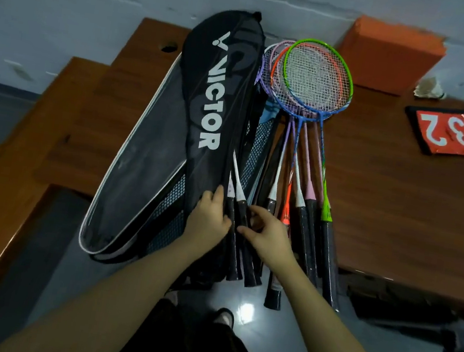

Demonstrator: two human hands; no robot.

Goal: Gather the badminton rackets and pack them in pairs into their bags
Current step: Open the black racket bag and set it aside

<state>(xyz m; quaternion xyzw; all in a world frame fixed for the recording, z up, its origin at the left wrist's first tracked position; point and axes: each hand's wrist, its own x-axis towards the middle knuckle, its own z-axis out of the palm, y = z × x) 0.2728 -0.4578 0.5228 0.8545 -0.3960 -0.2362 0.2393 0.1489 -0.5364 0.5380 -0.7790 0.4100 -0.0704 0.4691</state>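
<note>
Partly hidden inside the black bag [211, 106], two rackets [239, 207] show only handles, pointing off the desk's [403, 186] near edge. Our left hand [209, 217] grips the bag's mouth; our right hand [268, 234] pinches a handle.

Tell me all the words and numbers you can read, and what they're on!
"VICTOR", with a V-shaped logo above it: black bag.
"32" on red and "9" on blue, upside down from here: scoreboard.
Markings on the racket shafts: too small to read.
</note>
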